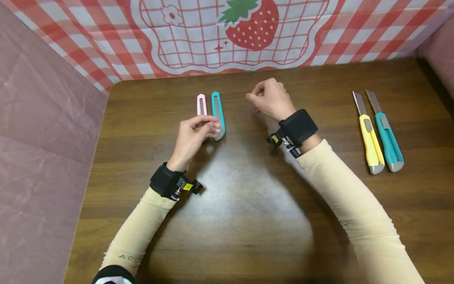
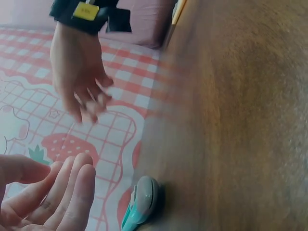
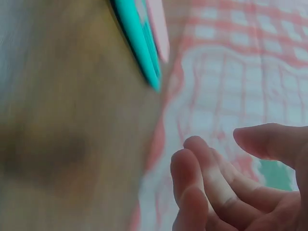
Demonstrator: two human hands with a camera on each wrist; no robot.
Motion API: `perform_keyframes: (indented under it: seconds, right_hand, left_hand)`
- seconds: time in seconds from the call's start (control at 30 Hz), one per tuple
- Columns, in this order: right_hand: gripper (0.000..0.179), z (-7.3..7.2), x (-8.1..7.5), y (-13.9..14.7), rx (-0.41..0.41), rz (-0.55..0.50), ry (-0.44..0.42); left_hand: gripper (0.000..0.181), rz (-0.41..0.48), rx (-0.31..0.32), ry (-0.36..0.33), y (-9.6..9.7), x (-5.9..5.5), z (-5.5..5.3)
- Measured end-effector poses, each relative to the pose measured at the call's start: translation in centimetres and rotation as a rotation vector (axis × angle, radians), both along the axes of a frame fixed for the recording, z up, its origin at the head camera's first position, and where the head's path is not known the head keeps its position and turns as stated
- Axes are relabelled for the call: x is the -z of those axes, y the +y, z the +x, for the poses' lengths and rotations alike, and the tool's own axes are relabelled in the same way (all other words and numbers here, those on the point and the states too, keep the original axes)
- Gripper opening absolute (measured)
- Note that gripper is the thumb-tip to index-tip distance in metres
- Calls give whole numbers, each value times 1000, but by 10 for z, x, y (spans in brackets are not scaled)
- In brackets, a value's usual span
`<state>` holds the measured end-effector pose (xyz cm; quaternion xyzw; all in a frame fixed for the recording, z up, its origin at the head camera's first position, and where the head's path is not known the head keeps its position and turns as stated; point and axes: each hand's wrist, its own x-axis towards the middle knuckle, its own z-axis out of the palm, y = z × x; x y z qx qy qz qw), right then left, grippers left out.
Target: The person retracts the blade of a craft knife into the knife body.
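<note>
My left hand (image 1: 193, 136) hovers over the lower part of a pink utility knife (image 1: 201, 104) and overlaps a teal utility knife (image 1: 220, 112) beside it. Its fingers are loosely bent and hold nothing; the left wrist view shows the grey end of the teal knife (image 2: 146, 195) apart from the fingertips. The pink knife's lower end is hidden behind the hand. To the right, my right hand (image 1: 273, 98) is raised above the table's back part. Thumb and fingers (image 3: 195, 166) there stand apart, relaxed, with nothing between them.
On the right of the wooden table (image 1: 248, 236) lie a yellow utility knife (image 1: 370, 144) and another teal one (image 1: 389, 142), side by side, blades out and pointing to the back. A checked cloth (image 1: 198, 43) with a strawberry print hangs behind the table's back edge.
</note>
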<state>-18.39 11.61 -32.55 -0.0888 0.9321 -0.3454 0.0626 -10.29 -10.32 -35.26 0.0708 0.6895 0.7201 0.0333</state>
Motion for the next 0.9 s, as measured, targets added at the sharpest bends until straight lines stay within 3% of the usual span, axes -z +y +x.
perform_keyframes:
  seconds: [0.2, 0.4, 0.63, 0.73, 0.9]
  right_hand:
    - [31, 9, -24, 71, 46, 34, 57]
    - [36, 18, -31, 144, 151, 167, 37]
    - [37, 20, -10, 208, 243, 315, -74]
    - [38, 24, 4, 223, 249, 379, -165]
    - [42, 31, 17, 234, 218, 493, -192]
  left_hand:
    - [17, -5, 51, 1, 6, 3, 2]
    - [15, -29, 92, 8, 9, 5, 4]
    - [17, -19, 140, 6, 14, 8, 6]
    - [17, -30, 151, 10, 16, 9, 7]
    - [17, -44, 170, -2, 19, 10, 9]
